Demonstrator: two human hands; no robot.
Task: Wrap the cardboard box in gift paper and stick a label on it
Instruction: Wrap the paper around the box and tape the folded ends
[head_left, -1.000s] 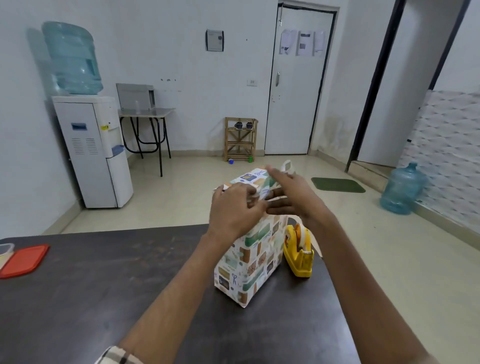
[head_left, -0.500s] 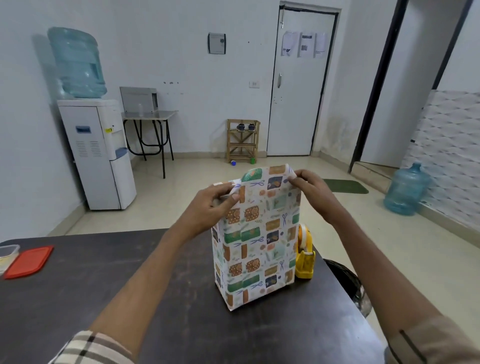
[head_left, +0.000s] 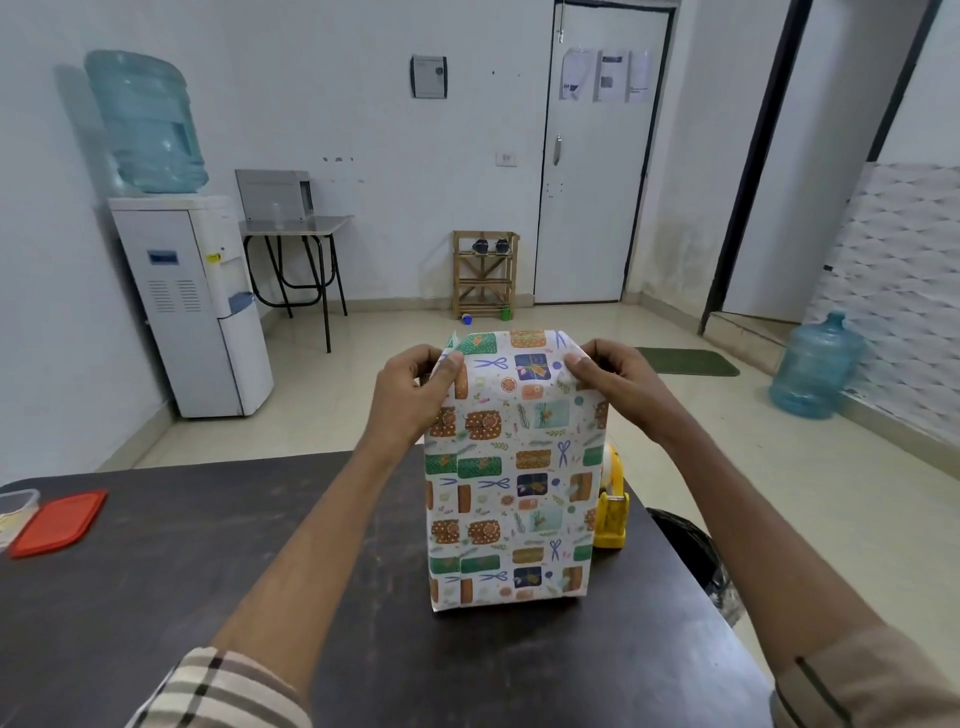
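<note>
Dark table (head_left: 208, 597), wrapped box (head_left: 511, 493) upright, both hands' grip at top corners

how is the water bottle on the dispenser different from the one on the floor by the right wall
The bottle on the dispenser is upside down, neck sunk into the white water dispenser; the bottle on the floor stands upright, neck up. The first sits high on the left against the wall; the second rests low on the tiles on the right. Both are large, translucent blue jugs.

Dark table (head_left: 208, 571) bears wrapped box (head_left: 509, 493), tape dispenser (head_left: 612, 512), red lid (head_left: 57, 522).
</note>
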